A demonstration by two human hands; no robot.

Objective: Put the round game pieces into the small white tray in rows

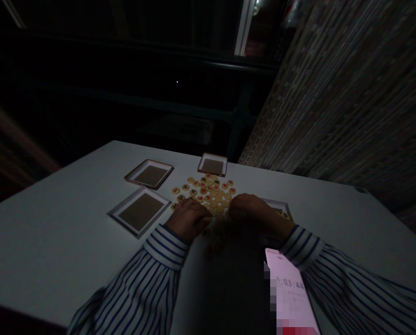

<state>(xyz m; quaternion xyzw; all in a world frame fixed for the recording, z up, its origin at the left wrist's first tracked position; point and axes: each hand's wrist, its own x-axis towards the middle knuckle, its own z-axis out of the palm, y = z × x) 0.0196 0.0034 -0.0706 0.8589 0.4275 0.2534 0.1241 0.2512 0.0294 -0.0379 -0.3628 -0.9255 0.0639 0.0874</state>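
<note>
Round wooden Chinese chess pieces (219, 204) lie in a loose cluster in the middle of the white table (71, 223). Some show red or black characters, and others are plain side up. My left hand (188, 216) rests at the near left edge of the cluster with its fingers curled down. A pale piece lies by its fingertips. Across from it, my right hand (251, 209) is closed at the cluster's right edge. Whatever its fingers hold, if anything, is hidden. Darker pieces lie in shadow between my wrists.
Shallow box parts (148, 176), (140, 214) stand on the left, and a small box (213, 165) sits at the back. Another box (280, 204), with pieces in it, is partly behind my right hand. A lit phone (291, 288) lies near my right forearm. A string curtain (326, 93) hangs at right.
</note>
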